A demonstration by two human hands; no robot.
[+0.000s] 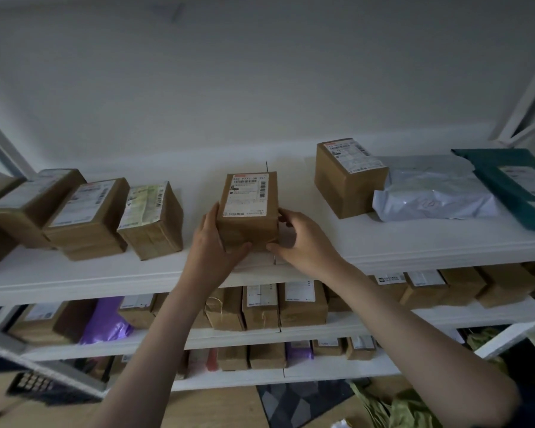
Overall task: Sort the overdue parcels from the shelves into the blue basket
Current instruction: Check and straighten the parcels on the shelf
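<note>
Both hands on one small brown box point(247, 211) in the middle of the top shelf point(414, 242). Left hand point(212, 239) curled round the box's left side, thumb on the near face, low down. Right hand point(303, 239) curled round the right side, thumb at the near bottom corner, fingers bent at the right edge. Box upright, label up and turned to the camera, so probably held like this for reading the date on the label. Cannot tell if the box rests on the shelf or is just lifted.

To the left on the same shelf: a row of brown boxes, the nearest one with a yellowish label point(150, 220), then one more point(87, 217), all a little apart from the held box. To the right: a taller brown box point(349, 177), touching a white plastic bag parcel point(433, 193), and a dark green bag parcel point(519, 186) at the far right. Labels mostly face up, likely for quick checking.

Lower shelves point(322, 330) full of more brown boxes and a purple bag parcel point(105, 322). Blue basket not clearly visible here; maybe below or behind.

Judgement: step in hand is checking or taking this box. Two-hand grip at the sides looks steady; small risk of knocking neighbours, since free space around.
</note>
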